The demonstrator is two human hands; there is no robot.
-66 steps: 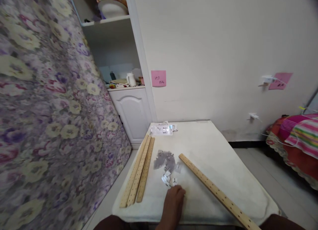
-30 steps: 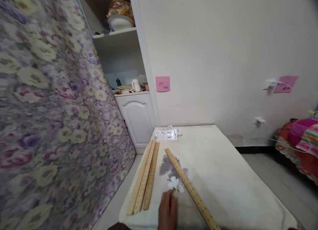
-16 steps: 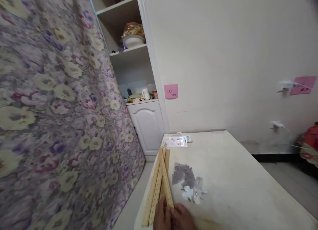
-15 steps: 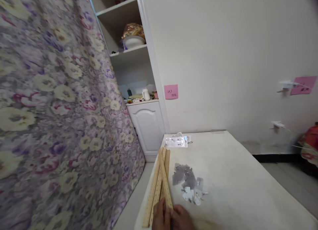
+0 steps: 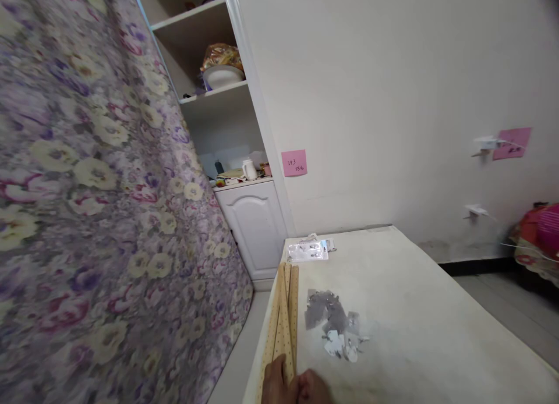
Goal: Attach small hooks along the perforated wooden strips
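Several long, pale wooden strips (image 5: 294, 311) with rows of small holes lie along the table's left edge. One perforated wooden strip (image 5: 283, 325) rests across the others at a slight angle. My left hand (image 5: 277, 382) is closed around its near end at the bottom of the view. Close against it on the right is my right hand (image 5: 313, 386), its fingers curled; what they hold is hidden. Right of the strips lie a pile of small grey plastic packets (image 5: 325, 309) and some small white pieces (image 5: 335, 343) with metal bits.
Clear blister packs (image 5: 308, 251) lie at the far end of the cream-covered table (image 5: 406, 311). A floral curtain (image 5: 100, 218) hangs at left, beside a white shelf cabinet (image 5: 253, 223). White plugs (image 5: 487, 142) stick out of the wall at right.
The top strip has swung slightly left at its near end, now lying more in line with the others. Both hands moved with it. The view has shifted a little to the right.
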